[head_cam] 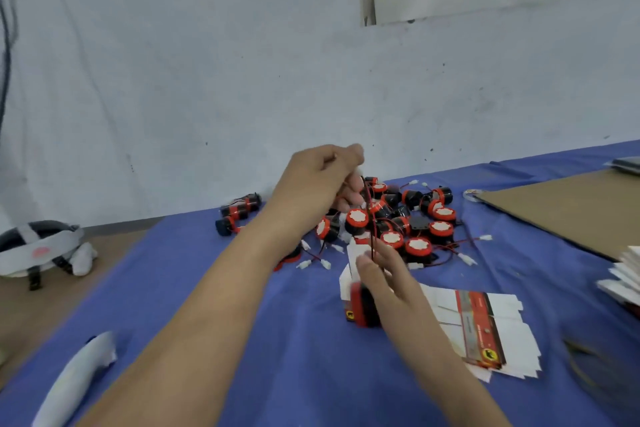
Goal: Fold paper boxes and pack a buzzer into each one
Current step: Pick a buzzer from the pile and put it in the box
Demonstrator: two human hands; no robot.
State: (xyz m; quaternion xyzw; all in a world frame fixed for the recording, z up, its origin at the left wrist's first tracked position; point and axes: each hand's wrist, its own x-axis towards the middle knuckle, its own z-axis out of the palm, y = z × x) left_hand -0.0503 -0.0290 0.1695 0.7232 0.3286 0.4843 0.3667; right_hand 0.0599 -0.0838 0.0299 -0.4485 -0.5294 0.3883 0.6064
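A pile of black-and-red buzzers (408, 218) with red and black wires and white plugs lies on the blue cloth. My left hand (318, 180) is raised over the pile and pinches a wire (370, 218) that runs down toward my right hand. My right hand (384, 282) holds a white and red paper box (349, 274) upright, with a red-and-black buzzer (362, 305) at its lower side. A stack of flat unfolded boxes (481, 326) lies just right of that hand.
A brown cardboard sheet (561, 208) covers the right rear of the table. More white flat boxes (623, 274) sit at the right edge. A white headset (45, 250) rests at the left, and a white wrapped item (79, 381) lies at the lower left. A grey wall stands behind.
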